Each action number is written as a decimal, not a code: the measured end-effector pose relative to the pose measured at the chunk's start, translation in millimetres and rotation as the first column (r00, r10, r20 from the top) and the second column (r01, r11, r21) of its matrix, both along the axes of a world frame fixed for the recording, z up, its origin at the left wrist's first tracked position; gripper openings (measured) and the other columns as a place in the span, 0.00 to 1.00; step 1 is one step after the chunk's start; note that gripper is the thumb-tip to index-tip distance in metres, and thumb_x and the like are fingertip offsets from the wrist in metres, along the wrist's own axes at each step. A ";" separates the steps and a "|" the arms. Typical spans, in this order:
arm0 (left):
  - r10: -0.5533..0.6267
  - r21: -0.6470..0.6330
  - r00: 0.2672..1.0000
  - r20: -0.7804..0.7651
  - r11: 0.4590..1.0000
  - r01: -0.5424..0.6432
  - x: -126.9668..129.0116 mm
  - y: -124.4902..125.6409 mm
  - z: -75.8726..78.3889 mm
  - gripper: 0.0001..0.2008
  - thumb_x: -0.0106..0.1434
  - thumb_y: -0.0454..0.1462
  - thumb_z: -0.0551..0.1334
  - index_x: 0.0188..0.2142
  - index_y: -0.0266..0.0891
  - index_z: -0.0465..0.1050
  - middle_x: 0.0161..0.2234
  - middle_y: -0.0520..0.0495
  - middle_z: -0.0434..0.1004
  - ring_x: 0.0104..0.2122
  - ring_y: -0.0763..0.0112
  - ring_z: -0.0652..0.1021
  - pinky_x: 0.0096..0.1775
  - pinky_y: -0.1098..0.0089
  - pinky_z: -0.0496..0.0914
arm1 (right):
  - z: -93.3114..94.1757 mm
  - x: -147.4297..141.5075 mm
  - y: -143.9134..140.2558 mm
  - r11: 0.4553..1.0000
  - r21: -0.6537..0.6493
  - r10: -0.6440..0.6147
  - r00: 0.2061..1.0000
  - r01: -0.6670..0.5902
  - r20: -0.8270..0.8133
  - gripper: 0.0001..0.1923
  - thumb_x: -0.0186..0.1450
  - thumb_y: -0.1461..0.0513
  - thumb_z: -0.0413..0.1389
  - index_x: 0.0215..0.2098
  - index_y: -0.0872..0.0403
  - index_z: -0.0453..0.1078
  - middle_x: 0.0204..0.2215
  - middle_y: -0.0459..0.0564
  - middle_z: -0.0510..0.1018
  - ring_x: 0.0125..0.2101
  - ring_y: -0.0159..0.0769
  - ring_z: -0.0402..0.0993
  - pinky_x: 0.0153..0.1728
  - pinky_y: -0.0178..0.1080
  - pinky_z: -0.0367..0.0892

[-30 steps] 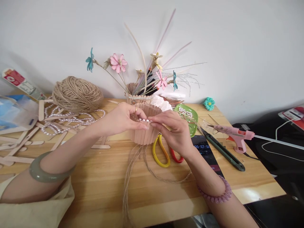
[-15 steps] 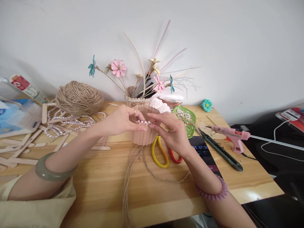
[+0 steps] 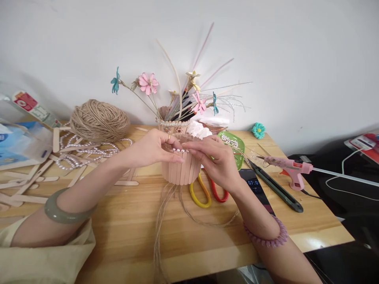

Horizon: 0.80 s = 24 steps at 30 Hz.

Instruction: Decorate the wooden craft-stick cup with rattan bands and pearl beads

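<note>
A round pot made of craft sticks (image 3: pixel 181 170) stands on the table between my hands, its scalloped rim toward me. My left hand (image 3: pixel 154 149) grips the pot's left rim, thumb outside and fingers inside the wall. Several small pearl beads (image 3: pixel 179 150) sit in a row along the near rim. My right hand (image 3: pixel 217 159) is closed at the right end of that row, thumb and index finger pinching at a bead; its fingertips partly cover the spot. Jute cords (image 3: pixel 162 213) trail from under the pot toward the front edge.
Behind stands a stick vase (image 3: pixel 173 127) with artificial flowers. Left are a twine ball (image 3: pixel 99 120), a pearl string (image 3: pixel 89 151) and loose craft sticks (image 3: pixel 32 181). Right lie scissors (image 3: pixel 201 199), a green bead dish (image 3: pixel 239 157), a phone (image 3: pixel 254 189), a utility knife (image 3: pixel 276 187) and a pink glue gun (image 3: pixel 291 167).
The right hand's fingers have drawn together and moved slightly left along the bead row. The pot appears slightly lower and more upright, while my left hand keeps its hold.
</note>
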<state>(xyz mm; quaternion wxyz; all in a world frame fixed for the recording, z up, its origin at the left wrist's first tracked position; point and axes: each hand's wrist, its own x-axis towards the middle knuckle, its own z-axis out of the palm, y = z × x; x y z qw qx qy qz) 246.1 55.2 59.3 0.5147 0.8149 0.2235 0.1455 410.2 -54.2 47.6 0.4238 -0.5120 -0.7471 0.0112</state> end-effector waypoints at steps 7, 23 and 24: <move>-0.011 -0.013 1.000 -0.016 1.000 0.011 -1.9 1.9 -0.7 0.12 0.48 0.42 0.67 0.30 0.36 0.76 0.28 0.50 0.76 0.30 0.71 0.71 0.35 0.70 0.64 | 6.2 -0.1 1.3 0.997 -0.072 -0.033 0.999 0.032 -0.012 0.06 0.63 0.66 0.56 0.34 0.51 0.75 0.31 0.43 0.81 0.34 0.33 0.74 0.42 0.39 0.64; -0.018 0.031 1.000 0.019 0.999 0.017 0.5 2.6 -3.8 0.11 0.48 0.42 0.67 0.29 0.38 0.77 0.26 0.52 0.75 0.28 0.72 0.71 0.32 0.71 0.64 | 11.3 -2.5 -0.4 0.999 -0.020 -0.028 0.999 0.029 0.039 0.06 0.61 0.68 0.56 0.31 0.53 0.75 0.29 0.45 0.81 0.30 0.33 0.75 0.42 0.40 0.66; -0.016 0.022 1.000 0.023 1.000 0.016 0.4 2.4 -4.1 0.10 0.48 0.42 0.67 0.29 0.38 0.77 0.26 0.52 0.75 0.28 0.72 0.71 0.31 0.72 0.64 | 11.4 -2.2 -0.5 1.000 -0.005 -0.028 0.998 0.028 0.059 0.05 0.61 0.68 0.56 0.31 0.54 0.75 0.29 0.45 0.81 0.30 0.33 0.75 0.42 0.40 0.67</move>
